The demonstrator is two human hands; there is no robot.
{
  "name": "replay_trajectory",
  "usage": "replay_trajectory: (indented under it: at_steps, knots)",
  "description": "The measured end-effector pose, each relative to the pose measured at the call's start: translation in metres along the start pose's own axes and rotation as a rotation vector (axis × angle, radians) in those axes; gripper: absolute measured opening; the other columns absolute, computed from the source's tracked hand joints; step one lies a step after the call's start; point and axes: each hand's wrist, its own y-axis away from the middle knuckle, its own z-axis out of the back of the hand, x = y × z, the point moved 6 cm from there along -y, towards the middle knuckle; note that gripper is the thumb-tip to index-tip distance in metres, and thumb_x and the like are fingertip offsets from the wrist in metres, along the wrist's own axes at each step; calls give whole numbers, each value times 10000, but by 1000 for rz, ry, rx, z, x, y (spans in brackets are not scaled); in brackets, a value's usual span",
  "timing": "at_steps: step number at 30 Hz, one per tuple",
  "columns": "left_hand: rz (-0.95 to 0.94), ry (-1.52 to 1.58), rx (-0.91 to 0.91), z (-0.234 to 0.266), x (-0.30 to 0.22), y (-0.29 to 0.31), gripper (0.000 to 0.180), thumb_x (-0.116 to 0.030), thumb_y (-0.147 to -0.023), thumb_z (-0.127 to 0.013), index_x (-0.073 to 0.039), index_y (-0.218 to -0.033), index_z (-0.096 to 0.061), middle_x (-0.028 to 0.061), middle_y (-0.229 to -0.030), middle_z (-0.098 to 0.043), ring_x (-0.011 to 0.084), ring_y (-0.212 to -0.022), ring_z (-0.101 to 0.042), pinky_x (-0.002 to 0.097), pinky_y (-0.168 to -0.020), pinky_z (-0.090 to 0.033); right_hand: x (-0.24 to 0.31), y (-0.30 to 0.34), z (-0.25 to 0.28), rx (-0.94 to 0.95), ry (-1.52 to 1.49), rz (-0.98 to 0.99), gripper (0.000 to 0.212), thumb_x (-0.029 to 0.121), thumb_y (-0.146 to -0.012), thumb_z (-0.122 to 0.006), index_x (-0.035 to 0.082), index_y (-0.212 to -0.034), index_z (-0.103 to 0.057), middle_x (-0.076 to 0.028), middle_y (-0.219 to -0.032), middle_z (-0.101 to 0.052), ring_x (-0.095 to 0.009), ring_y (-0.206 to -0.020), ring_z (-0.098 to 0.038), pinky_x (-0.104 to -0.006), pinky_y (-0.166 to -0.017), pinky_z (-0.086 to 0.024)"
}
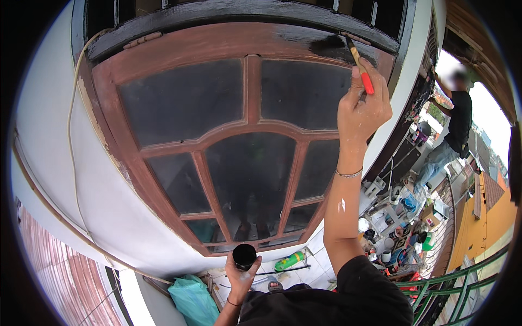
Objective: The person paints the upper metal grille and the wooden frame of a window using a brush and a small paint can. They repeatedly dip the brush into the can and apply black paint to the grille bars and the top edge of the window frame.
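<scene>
My right hand [365, 104] is raised to the top right of a brown wooden window frame [252, 92]. Its fingers grip a paintbrush [356, 55] with a pale wooden handle and a red end. The dark bristles meet the top rail, where a patch of wet black paint [329, 46] spreads leftward into thin grey streaks. Low in front of my body, my left hand [241, 276] is wrapped round a small cup of black paint [244, 255], its dark opening facing up. Dark glass panes [251, 168] fill the frame.
A cable [71, 125] hangs down the white wall on the left. Below are a teal plastic bag [193, 298] and a green bottle [289, 261] on the tiles. Cluttered cans and tools [394, 228] lie right, by a green railing [462, 282]. Another person [459, 117] stands farther off.
</scene>
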Motion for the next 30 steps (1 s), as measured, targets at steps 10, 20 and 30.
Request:
replay_trajectory:
  at_steps: [10, 20, 30]
  knots:
    - [-54, -92, 27, -8, -10, -3, 424, -104, -768, -917, -21, -1087, -650, 31, -960, -699, 116, -853, -646, 271, -796, -532, 60, 21, -31, 137, -323, 152, 267, 72, -863, -783, 64, -1122, -720, -99, -954, -716, -252, -755, -695, -312, -622, -553]
    - [-8, -37, 17, -10, -6, -8, 405, -89, -788, -895, -11, -1095, -642, 36, -952, -705, 117, -847, -661, 273, -800, -540, 59, 29, -46, 129, -79, 150, 256, 115, -888, -777, 20, -1107, -682, -96, -833, -654, -219, -659, -657, -284, -533, -513]
    - [-21, -18, -11, -7, -11, -9, 314, -54, -809, -874, -3, -1018, -646, 45, -880, -715, 114, -770, -679, 268, -721, -557, -26, 27, -41, -85, -382, -401, 143, 117, -959, -707, -22, -927, -716, -96, -684, -690, -135, -506, -621, -278, -500, -465]
